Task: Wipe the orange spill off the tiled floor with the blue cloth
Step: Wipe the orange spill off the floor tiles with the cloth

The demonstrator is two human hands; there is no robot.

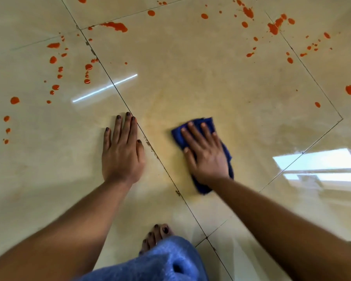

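Low in the frame's centre, the blue cloth [199, 128] is pressed flat under the straight-fingered right hand [206, 153], the left hand [122, 151] is laid flat on the tiled floor [190, 78] beside it, and the orange spill [116, 26] is scattered across the upper frame.

R hand [207, 157] flat on blue cloth [209, 123]; L hand [122, 153] flat on tiled floor [211, 78]; orange spill [116, 26] scattered

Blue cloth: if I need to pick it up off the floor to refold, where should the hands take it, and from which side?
Probably the far corner of the blue cloth, which sticks out past the fingertips of the right hand pressing it flat. Come from above and pinch that bunched edge; the rest lies under the palm. The left hand rests flat on the tiled floor.
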